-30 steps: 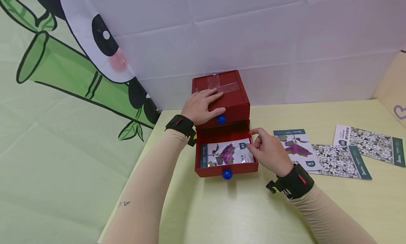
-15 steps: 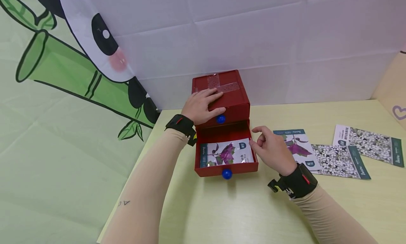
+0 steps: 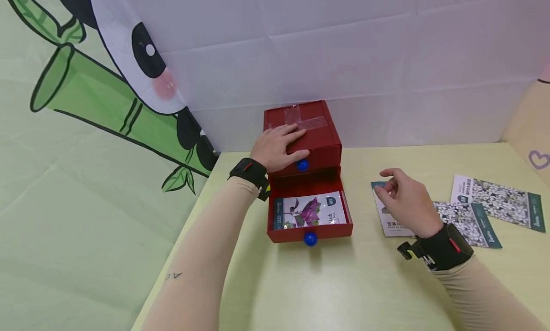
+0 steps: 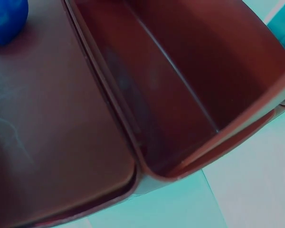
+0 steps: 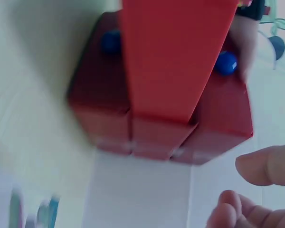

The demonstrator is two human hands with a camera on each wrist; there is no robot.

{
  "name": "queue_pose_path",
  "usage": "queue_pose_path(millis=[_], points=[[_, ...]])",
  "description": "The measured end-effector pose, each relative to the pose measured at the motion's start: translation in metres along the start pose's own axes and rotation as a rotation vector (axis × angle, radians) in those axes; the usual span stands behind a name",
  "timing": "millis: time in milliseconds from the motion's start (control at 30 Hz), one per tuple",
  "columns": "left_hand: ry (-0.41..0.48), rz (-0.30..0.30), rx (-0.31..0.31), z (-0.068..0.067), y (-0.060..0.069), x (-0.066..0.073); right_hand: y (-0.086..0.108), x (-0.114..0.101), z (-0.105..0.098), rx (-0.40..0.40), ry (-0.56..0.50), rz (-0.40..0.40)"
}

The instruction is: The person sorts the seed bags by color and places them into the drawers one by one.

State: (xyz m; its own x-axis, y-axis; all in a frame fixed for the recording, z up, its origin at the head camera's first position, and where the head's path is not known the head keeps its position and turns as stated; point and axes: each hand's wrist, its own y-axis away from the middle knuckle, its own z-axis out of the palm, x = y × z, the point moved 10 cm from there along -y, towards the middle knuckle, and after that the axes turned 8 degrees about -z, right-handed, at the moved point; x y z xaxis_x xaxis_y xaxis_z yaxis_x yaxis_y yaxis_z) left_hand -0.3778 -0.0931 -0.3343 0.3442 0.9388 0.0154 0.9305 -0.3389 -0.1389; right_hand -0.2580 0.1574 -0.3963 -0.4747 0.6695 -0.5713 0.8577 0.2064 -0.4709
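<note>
My left hand (image 3: 278, 148) rests on top of a small red drawer box (image 3: 324, 139), with its thumb by the upper blue knob (image 3: 302, 165). Below, a drawer (image 3: 289, 236) is pulled out. Inside it lies a flat packet (image 3: 330, 215) printed with a purple flower. My right hand (image 3: 408, 202) is over another purple-flower packet (image 3: 388, 228) on the table and hides much of it. Its thumb and index finger stand apart with nothing between them, as the right wrist view also shows. Whether it touches that packet cannot be told.
Two packets with white flowers, a nearer one (image 3: 466, 223) and a farther one (image 3: 502, 204), lie to the right on the pale table (image 3: 335, 283). A printed cloth (image 3: 365, 68) hangs behind the box. In the right wrist view, the drawer (image 5: 168, 61) juts out between other drawers.
My right hand has left the drawer's right edge and moved right, over the purple-flower packet on the table. The left hand stays on the box. The head view has shifted slightly.
</note>
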Motion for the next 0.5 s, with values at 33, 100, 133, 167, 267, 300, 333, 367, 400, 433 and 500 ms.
queue_pose_path(millis=[33,100,133,167,267,300,333,367,400,433,500], points=[[0.002,0.000,0.001,0.000,-0.001,0.000,0.002,0.006,-0.003,-0.017,0.019,0.003],[0.005,-0.002,0.002,0.001,-0.002,0.000,0.006,0.020,-0.008,-0.064,0.059,0.015],[0.005,-0.005,0.002,0.001,-0.002,0.000,0.008,0.027,-0.009,-0.095,0.076,0.023],[0.002,-0.008,0.002,0.002,-0.003,0.000,0.010,0.034,-0.010,-0.125,0.095,0.030],[0.001,-0.017,0.009,0.002,-0.006,-0.001,0.017,0.054,-0.010,-0.208,0.152,0.040],[0.001,-0.018,0.011,0.002,-0.007,-0.001,0.020,0.060,-0.010,-0.229,0.178,0.037],[0.001,-0.018,0.012,0.002,-0.009,0.000,0.023,0.065,-0.010,-0.249,0.203,0.034],[0.002,-0.019,0.013,0.002,-0.010,0.000,0.026,0.069,-0.009,-0.263,0.228,0.026],[0.005,-0.019,0.016,0.001,-0.011,0.001,0.029,0.073,-0.008,-0.276,0.252,0.015],[0.006,-0.020,0.016,0.001,-0.013,0.002,0.032,0.077,-0.007,-0.289,0.271,0.004],[0.007,-0.025,0.016,0.001,-0.015,0.003,0.037,0.082,-0.005,-0.301,0.300,-0.024]])
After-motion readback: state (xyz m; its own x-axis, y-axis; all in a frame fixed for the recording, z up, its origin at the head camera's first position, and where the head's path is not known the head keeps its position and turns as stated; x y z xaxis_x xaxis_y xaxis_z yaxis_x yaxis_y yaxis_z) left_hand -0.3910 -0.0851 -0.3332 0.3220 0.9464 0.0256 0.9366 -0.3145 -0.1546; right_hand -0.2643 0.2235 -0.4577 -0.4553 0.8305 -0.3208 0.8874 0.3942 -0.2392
